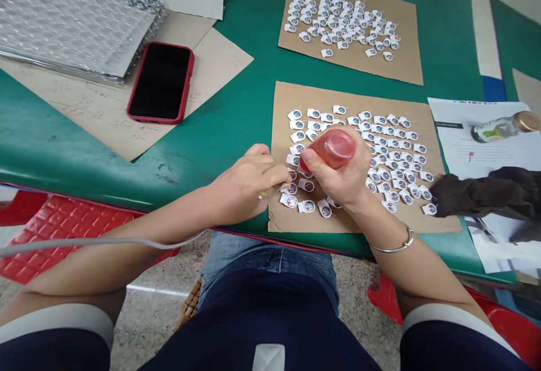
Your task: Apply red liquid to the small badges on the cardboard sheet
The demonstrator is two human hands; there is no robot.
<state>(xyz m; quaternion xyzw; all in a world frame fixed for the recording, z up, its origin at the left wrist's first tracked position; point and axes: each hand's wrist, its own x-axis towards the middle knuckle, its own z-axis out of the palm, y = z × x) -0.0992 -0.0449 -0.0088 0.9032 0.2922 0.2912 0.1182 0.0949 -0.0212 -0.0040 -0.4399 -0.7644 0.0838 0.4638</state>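
My right hand (pixel 344 176) is wrapped around a translucent red squeeze bottle (pixel 333 148), tilted with its base toward me. The bottle's tip is hidden below my hand. At the left edge of the near cardboard sheet (pixel 359 223), my left hand (pixel 249 185) is closed in a pinch. Its fingertips meet one small white piece (pixel 292 175) with a dark round face; the exact grip is partly hidden. Rows of similar small white pieces (pixel 397 165) with round printed faces and thin wire-like ends cover the sheet around my hands.
Farther back lies a second cardboard sheet (pixel 291 44) with many such pieces. A red-cased phone (pixel 160 82) and bubble wrap (pixel 67 21) are at left. At right are a small glass bottle (pixel 502 127), printed paper (pixel 452 151) and dark cloth (pixel 486 193). A grey cable (pixel 127 241) crosses my left forearm.
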